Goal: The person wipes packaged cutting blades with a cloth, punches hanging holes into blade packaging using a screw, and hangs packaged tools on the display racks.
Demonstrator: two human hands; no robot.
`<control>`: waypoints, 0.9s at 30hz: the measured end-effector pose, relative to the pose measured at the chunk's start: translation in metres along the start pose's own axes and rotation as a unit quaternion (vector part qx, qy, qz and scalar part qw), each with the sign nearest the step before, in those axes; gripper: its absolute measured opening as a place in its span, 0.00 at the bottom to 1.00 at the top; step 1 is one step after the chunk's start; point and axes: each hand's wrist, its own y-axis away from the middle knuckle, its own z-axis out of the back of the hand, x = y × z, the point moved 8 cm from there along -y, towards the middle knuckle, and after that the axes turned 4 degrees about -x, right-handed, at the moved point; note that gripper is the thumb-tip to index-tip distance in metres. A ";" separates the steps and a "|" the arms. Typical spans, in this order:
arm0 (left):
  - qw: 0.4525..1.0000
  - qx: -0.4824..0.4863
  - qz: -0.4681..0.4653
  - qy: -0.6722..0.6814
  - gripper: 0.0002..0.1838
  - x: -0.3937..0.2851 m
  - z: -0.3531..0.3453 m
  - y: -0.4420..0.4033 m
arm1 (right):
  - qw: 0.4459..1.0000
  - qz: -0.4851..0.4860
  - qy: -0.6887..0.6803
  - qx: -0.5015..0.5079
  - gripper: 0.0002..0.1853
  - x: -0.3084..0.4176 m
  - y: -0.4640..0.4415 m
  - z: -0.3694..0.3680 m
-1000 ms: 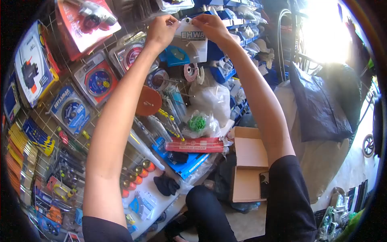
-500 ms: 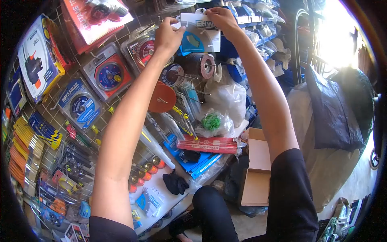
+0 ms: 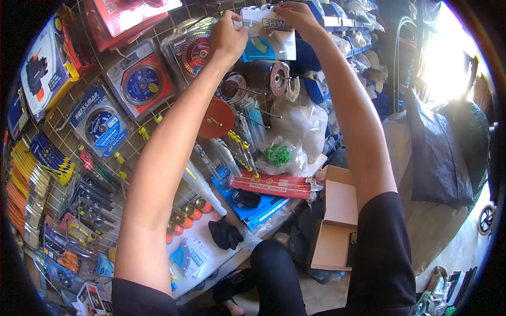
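Observation:
Up at the top of the head view, a white-and-blue EHWA package (image 3: pixel 276 38) is held at the front of the hanging goods. My left hand (image 3: pixel 228 39) is closed at its upper left edge, with the fingers curled. My right hand (image 3: pixel 299 17) pinches its top right corner near the hanging tab. More than one card layer seems to overlap there. Just below the package are grinding discs (image 3: pixel 275 79) on a hook. A packed red OMEGA disc (image 3: pixel 196 54) hangs to the left, beside my left wrist.
Packaged HOTSSMAN discs (image 3: pixel 100 126) and other tools hang on the wire grid at left. Below are an orange disc (image 3: pixel 216 119), a red box (image 3: pixel 271 185), a black cloth (image 3: pixel 225 234) and more EHWA packs (image 3: pixel 188 257). An open cardboard box (image 3: pixel 333 245) lies at right.
The package and both hands sit slightly higher and further right in view. The surrounding goods have shifted a little too, as the camera moved. Both hands keep their hold.

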 end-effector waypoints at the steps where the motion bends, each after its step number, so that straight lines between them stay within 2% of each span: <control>1: 1.000 -0.002 -0.001 -0.001 0.16 0.003 0.000 0.000 | 1.000 0.002 0.000 0.001 0.15 -0.004 0.000 -0.002; 3: 1.000 -0.002 -0.002 -0.028 0.15 0.007 0.006 0.003 | 0.999 0.022 0.041 -0.001 0.18 -0.006 0.004 -0.011; 4: 0.999 0.015 0.038 -0.005 0.15 0.014 0.005 0.003 | 0.996 0.058 0.055 -0.023 0.17 -0.002 0.003 -0.017; 5: 0.999 0.011 0.037 -0.008 0.15 0.019 0.006 0.004 | 0.996 0.061 0.053 -0.021 0.17 -0.003 0.004 -0.022; 8: 0.996 0.018 0.087 -0.010 0.16 0.037 0.005 0.010 | 0.998 0.024 0.047 -0.014 0.17 -0.013 0.013 -0.032; 12: 0.994 0.046 0.095 0.027 0.16 0.039 0.007 0.012 | 0.999 0.027 0.039 -0.005 0.17 -0.003 0.021 -0.028; 15: 0.998 0.044 0.042 0.011 0.18 0.028 0.005 0.007 | 0.997 0.042 0.060 -0.030 0.18 0.004 0.027 -0.017; 17: 0.998 0.039 -0.021 0.036 0.22 0.012 -0.001 0.003 | 0.994 0.096 0.050 -0.021 0.18 0.016 0.029 -0.011; 20: 0.997 0.057 -0.016 0.048 0.22 0.002 -0.012 -0.010 | 0.993 0.091 0.069 -0.026 0.18 0.024 0.032 -0.004; 23: 0.995 0.077 -0.008 0.069 0.20 -0.021 -0.009 -0.020 | 0.990 0.103 0.082 -0.043 0.18 0.035 0.036 0.006; 24: 0.994 0.044 -0.078 0.062 0.18 -0.020 -0.014 -0.031 | 0.990 0.106 0.079 -0.042 0.18 0.039 0.037 0.006; 25: 0.994 0.044 -0.076 0.062 0.18 -0.007 -0.021 -0.044 | 0.991 0.105 0.078 -0.041 0.18 0.042 0.040 0.006; 27: 0.987 0.118 -0.076 0.075 0.16 -0.014 -0.033 -0.051 | 0.988 0.127 0.084 -0.030 0.19 0.054 0.047 0.010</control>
